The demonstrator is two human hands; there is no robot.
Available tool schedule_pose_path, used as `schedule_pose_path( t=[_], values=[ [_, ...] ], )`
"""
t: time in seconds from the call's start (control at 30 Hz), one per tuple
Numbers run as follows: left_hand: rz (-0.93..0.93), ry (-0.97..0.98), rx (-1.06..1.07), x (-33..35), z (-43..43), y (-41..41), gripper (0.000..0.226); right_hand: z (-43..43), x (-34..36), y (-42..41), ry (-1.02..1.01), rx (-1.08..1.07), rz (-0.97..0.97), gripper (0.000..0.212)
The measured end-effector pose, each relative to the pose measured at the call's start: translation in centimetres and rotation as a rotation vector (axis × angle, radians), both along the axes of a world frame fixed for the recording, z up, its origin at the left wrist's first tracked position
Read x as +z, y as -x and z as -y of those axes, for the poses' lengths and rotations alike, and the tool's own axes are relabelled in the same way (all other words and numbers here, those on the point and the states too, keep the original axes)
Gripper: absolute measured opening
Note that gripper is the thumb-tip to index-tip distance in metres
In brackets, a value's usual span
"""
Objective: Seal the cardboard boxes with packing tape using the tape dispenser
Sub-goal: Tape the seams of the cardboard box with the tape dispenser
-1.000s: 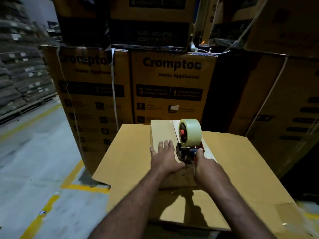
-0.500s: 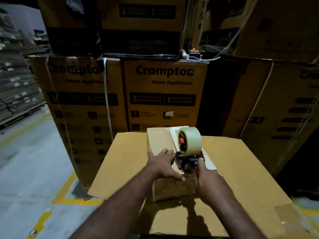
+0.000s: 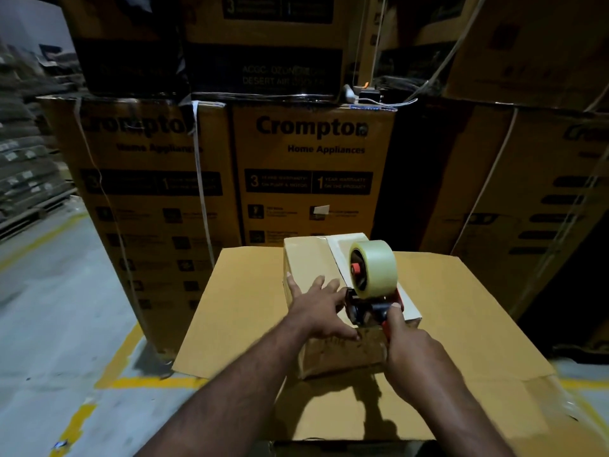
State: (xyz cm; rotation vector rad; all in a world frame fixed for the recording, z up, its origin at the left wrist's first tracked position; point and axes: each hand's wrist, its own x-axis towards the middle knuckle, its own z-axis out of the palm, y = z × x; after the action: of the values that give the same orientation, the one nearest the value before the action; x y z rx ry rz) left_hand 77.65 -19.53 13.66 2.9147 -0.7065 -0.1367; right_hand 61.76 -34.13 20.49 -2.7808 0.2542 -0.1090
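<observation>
The small rectangular cardboard box (image 3: 309,265) sits mid-frame on a flat corrugated sheet (image 3: 250,318). The tape dispenser (image 3: 369,308) rests on its near top edge, with its glossy cylindrical roll (image 3: 375,268) upright. My right hand (image 3: 412,351) grips the red handle at 5 o'clock. My left hand (image 3: 316,308) presses the lid at 9 o'clock, fingers spread. Printed cartons (image 3: 313,179) are stacked at 12 o'clock.

Stacked carton (image 3: 313,173) reads "Crompton Home Appliances".

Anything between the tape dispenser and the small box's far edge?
Nothing visible on the small box ahead of the tape dispenser. The left hand lies flat left of it, close to its frame; the roll hides part of the top.
</observation>
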Motion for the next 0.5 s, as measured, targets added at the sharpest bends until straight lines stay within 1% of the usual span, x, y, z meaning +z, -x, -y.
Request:
schedule_pose_path(
  t=[0.07,0.23,0.4,0.5],
  values=[
    [0.001,0.003,-0.017,0.2,-0.1,0.0,0.096,-0.3,0.2,0.6,-0.016,-0.007,0.008,0.054],
    [-0.001,0.066,-0.048,0.0,-0.1,0.1,0.093,-0.8,0.4,2.0,-0.067,-0.012,0.016,0.053],
    [-0.026,0.128,-0.073,-0.2,0.1,-0.2,0.07,-1.1,-0.4,3.7,-0.065,-0.044,0.022,0.06],
    [-0.052,0.186,-0.094,0.3,-0.1,0.4,0.072,-1.3,-1.2,4.0,-0.046,-0.065,0.022,0.063]
  ],
)
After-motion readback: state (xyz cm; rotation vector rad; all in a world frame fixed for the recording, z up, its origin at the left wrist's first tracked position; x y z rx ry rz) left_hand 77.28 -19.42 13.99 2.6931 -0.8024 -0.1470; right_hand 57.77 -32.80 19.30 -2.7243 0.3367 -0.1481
